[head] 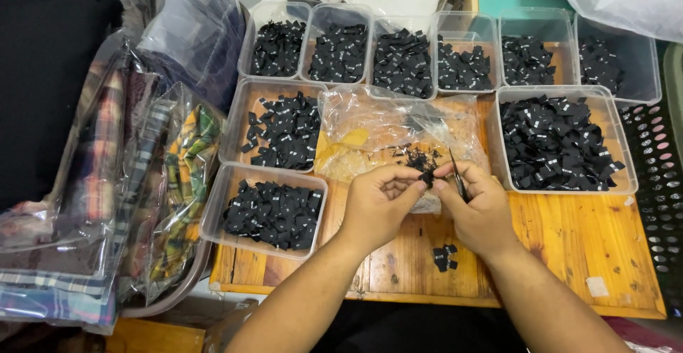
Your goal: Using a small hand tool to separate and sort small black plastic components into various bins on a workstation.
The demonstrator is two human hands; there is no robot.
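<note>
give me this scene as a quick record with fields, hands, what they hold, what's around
left hand: left hand pinches a small black label at the fingertips
right hand: right hand grips the same label and holds small scissors
surface: wooden table
loose pieces: a few cut black labels lie on the table below the hands
behind hands: clear plastic bag with some labels inside
containers: clear plastic tubs full of black labels, in rows
left side: folded plaid fabrics in plastic sleeves
</note>
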